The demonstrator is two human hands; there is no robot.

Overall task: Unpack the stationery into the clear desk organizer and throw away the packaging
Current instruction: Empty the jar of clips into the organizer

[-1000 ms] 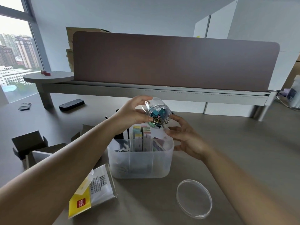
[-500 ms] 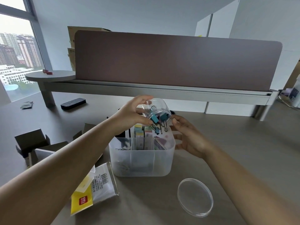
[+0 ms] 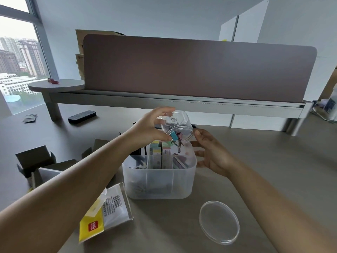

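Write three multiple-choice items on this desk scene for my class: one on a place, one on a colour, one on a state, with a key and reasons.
1. Where does the round clear lid lie?
A. On the jar
B. On the desk, right of the organizer
C. Inside the organizer

2. What colour is the strip on the packet beside the organizer?
A. Yellow
B. Green
C. Purple

3. How is the clear jar held?
A. Upright
B. Lying on the desk
C. Tipped mouth-down over the organizer

Key: 1 B, it lies flat on the desk. 2 A, yellow with a red logo. 3 C, the left hand tilts it and binder clips hang at its mouth.
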